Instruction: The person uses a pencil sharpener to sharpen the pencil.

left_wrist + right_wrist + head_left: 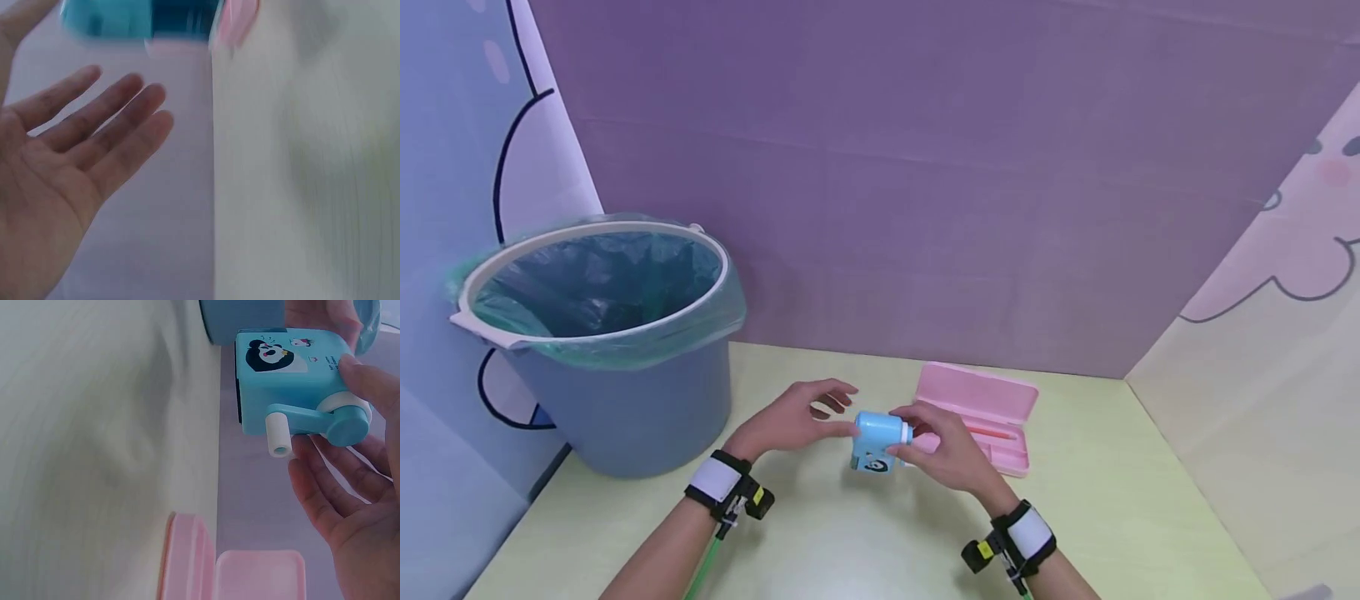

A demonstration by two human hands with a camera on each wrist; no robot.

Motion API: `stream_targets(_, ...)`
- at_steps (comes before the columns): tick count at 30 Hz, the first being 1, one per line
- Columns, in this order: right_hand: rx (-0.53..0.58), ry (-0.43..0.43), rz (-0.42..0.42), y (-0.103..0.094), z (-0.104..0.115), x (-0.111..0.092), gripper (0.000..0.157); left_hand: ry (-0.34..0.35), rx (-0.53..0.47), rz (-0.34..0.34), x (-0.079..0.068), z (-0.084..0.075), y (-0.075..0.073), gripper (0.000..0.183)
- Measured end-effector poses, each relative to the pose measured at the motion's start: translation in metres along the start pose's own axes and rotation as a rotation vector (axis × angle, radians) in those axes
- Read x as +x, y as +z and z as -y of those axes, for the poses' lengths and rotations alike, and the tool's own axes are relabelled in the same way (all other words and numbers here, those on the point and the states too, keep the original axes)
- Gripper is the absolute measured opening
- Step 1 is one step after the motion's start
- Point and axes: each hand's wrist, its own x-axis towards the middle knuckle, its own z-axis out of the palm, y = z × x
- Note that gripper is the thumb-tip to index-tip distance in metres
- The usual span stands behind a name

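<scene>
A light-blue crank pencil sharpener [878, 433] with a panda picture hangs above the table between the two hands. My right hand [951, 446] grips it at the crank end, thumb on its printed side [281, 359] and fingers curving round the back. The blue crank arm with its white knob [279, 434] points away from the palm in the right wrist view. My left hand [801, 421] is at the sharpener's other end, thumb tip right at its body. In the left wrist view the left fingers [119, 125] are spread out with nothing in them.
Behind the right hand lies a lidded pink pencil case [977, 392], opened flat, with an orange-red pencil [992, 432] inside. A large blue bin [632, 417] lined with a green bag stands at the left. A purple backdrop [887, 208] rises behind the table [820, 542].
</scene>
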Motion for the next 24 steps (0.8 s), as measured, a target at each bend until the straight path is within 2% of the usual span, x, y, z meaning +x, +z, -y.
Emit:
stream_targets(4, -0.025, -0.006, -0.004, 0.0, -0.003, -0.012, 0.045, -0.073, 0.089, -0.133, -0.003, 0.024, -0.016, 0.067)
stream_targets(7, -0.027, -0.041, -0.003, 0.002, 0.003, -0.022, 0.044, -0.125, 0.142, -0.186, -0.008, 0.037, -0.022, 0.069)
stream_targets(11, 0.01, -0.071, -0.006, 0.004, 0.008, -0.029, 0.045, -0.153, 0.154, -0.215, -0.013, 0.046, -0.026, 0.07)
stream_targets(17, 0.022, -0.019, 0.021, 0.007, -0.014, -0.033, 0.046, -0.171, 0.143, -0.24, -0.013, 0.05, -0.026, 0.07)
stream_targets(19, 0.019, 0.021, 0.027, -0.002, -0.024, -0.031, 0.043, -0.169, 0.133, -0.229, -0.011, 0.05, -0.025, 0.07)
stream_targets(21, -0.02, 0.061, 0.006, -0.02, -0.034, -0.028, 0.037, -0.167, 0.128, -0.219, -0.009, 0.05, -0.024, 0.07)
stream_targets(24, -0.163, 0.135, -0.044, -0.055, -0.052, -0.026, 0.022, -0.17, 0.124, -0.216, -0.006, 0.05, -0.022, 0.069)
